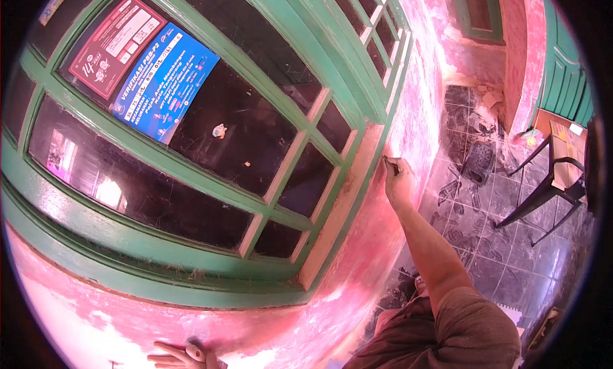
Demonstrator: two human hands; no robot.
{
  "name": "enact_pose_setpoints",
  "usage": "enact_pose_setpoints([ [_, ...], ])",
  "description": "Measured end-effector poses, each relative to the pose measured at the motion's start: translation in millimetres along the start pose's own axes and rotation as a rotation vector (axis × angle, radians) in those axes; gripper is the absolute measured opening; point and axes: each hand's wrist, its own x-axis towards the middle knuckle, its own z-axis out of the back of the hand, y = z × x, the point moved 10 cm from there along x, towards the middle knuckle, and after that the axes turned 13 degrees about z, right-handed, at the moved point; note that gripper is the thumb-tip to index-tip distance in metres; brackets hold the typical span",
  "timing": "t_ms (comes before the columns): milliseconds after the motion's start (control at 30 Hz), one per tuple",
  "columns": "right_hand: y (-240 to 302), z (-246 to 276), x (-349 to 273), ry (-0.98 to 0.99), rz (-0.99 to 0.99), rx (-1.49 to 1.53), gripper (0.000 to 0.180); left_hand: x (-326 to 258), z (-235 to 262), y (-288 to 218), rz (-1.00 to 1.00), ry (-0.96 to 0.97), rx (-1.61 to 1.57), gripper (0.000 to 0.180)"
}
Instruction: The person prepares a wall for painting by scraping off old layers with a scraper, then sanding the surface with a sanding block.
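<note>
My right arm reaches up to the corner where the green window frame (377, 129) meets the pink, patchy wall (364, 241). There my right hand (398, 179) has its fingers drawn together in a pinch against the frame's edge. Whatever may be between the fingertips is too small to make out. Low at the left, my left hand (182, 355) lies by the wall below the sill, its fingers stretched out and nothing seen in it. Part of that hand is cut off by the lower edge.
Glass panes with a blue poster (166, 82) and a red poster (115, 46) fill the left. Right of the wall, a dark tiled floor (491, 241) holds a black crate (477, 163) and a black metal-legged chair (549, 180). A green door (565, 66) stands beyond.
</note>
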Motion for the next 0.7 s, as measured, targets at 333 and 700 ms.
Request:
enact_pose_setpoints([
  [333, 33, -5, -18, 0.066, 0.402, -0.232, 0.014, 1, -15, -3, -0.172, -0.054, 0.302, 0.107],
  [700, 56, -2, -32, 0.130, 0.534, -0.166, 0.013, 0, 9, -9, 0.006, 0.020, 0.104, 0.119],
])
